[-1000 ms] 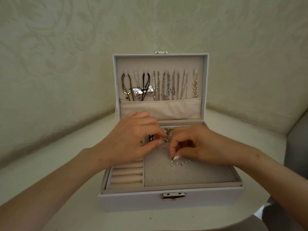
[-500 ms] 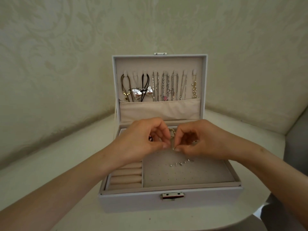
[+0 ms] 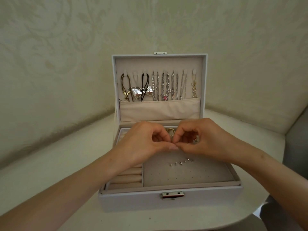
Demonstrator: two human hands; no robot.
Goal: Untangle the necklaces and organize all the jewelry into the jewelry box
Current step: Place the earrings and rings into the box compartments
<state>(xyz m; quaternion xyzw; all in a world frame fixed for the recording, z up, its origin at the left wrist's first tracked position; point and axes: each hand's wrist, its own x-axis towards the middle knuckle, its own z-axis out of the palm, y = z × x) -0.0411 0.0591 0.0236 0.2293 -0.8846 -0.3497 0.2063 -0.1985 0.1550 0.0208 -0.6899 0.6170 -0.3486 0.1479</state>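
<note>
A white jewelry box (image 3: pixel 170 201) stands open on the table. Several necklaces (image 3: pixel 166 87) hang from hooks in its lid, one with a silver bow pendant (image 3: pixel 138 93). A short row of small stud earrings (image 3: pixel 180 162) sits in the grey perforated panel (image 3: pixel 191 175). My left hand (image 3: pixel 141 144) and my right hand (image 3: pixel 206 139) meet fingertip to fingertip just above the panel's back edge, both pinching something tiny that the fingers hide. A gold-coloured piece (image 3: pixel 170 130) shows in a compartment behind the hands.
Beige ring rolls (image 3: pixel 128 178) fill the tray's front left. A metal clasp (image 3: pixel 172 195) is on the box front. The box rests on a white round table (image 3: pixel 50 164) in a wallpapered corner. A grey seat (image 3: pixel 296 139) stands at right.
My right hand has lifted from the row of studs on the panel. Both hands rose slightly and their fingertips came together in a pinch.
</note>
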